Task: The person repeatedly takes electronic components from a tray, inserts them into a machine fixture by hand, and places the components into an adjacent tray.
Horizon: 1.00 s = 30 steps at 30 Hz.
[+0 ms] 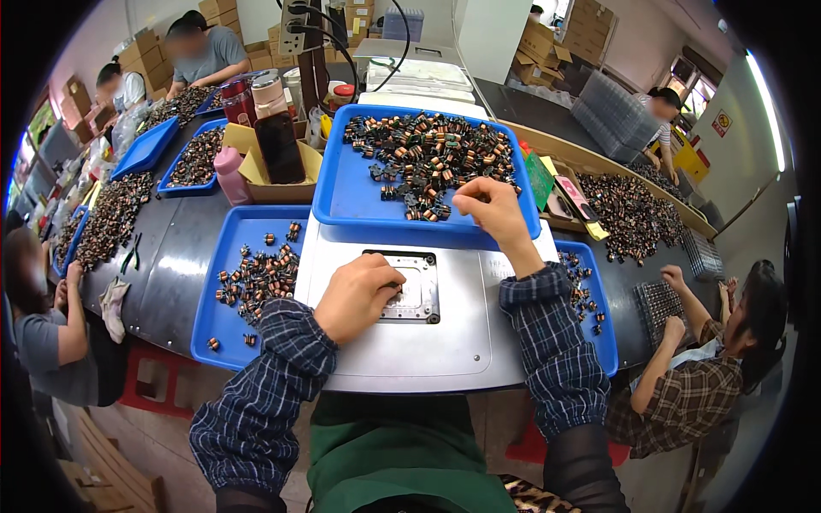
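My left hand (pixel 352 297) is closed at the left side of a square metal fixture (pixel 420 291) set in a silver machine top (pixel 445 355). A small dark bit shows at its fingertips, too hidden to name. Beyond the fixture, a blue tray (pixel 342 209) rests raised on the machine, heaped with small copper-wound coils (pixel 419 158) on dark bases. My right hand (pixel 496 218) reaches over this tray's front rim, fingers curled together beside the nearest coils. Whatever its fingertips pinch, if anything, is hidden.
Lower blue trays with coils flank the machine, left (pixel 205 329) and right (pixel 605 342). A phone (pixel 280 147) leans in a box beside a pink bottle (pixel 231 175). Pliers (pixel 131 254) lie on the left bench. Several people work around, one close at right (pixel 684 385).
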### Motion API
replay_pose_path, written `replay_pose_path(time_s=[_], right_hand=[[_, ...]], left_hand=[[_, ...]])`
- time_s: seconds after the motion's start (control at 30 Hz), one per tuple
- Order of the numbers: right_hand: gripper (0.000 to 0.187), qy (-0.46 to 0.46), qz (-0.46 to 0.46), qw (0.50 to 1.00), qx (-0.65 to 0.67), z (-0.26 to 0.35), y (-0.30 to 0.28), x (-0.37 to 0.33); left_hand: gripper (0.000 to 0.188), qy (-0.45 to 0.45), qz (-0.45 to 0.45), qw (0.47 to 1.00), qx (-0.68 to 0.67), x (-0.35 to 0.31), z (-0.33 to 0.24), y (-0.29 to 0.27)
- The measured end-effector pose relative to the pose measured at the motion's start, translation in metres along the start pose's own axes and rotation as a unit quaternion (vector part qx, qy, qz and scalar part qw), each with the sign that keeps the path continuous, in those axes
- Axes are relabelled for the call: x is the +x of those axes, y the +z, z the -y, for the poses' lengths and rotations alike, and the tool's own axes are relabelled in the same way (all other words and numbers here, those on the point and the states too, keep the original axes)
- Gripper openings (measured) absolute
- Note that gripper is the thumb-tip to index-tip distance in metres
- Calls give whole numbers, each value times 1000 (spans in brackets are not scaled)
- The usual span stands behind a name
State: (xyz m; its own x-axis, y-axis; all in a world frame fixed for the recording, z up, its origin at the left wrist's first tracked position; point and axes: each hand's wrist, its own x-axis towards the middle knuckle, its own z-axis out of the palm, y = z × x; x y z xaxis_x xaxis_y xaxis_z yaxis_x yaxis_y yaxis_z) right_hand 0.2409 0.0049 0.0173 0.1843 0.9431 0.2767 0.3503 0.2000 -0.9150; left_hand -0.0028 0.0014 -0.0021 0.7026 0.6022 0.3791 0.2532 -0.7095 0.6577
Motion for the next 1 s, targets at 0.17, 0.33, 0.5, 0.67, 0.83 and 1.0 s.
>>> replay_pose_path(time_s=[0.17, 0.33, 0.5, 0.67, 0.83, 1.0], right_hand=[[23, -43, 33, 914, -403, -9, 10, 9], [26, -94, 59, 941, -321, -18, 6, 14], [19, -60, 48, 949, -307, -13, 8, 13], [19, 102, -17, 992, 73, 3, -6, 6], [19, 37, 61, 984, 163, 12, 9, -7], [18, -111, 163, 975, -101, 23, 40, -36]], left_hand=[[13, 35, 10, 996, 82, 5, -3, 3], [12, 45, 40, 993, 104, 6, -7, 4], [10, 16, 38, 996, 79, 6, -3, 2], [13, 32, 40, 994, 101, 8, -5, 2], [11, 58, 46, 989, 127, 10, -2, 4], [13, 53, 30, 992, 114, 5, -4, 2]])
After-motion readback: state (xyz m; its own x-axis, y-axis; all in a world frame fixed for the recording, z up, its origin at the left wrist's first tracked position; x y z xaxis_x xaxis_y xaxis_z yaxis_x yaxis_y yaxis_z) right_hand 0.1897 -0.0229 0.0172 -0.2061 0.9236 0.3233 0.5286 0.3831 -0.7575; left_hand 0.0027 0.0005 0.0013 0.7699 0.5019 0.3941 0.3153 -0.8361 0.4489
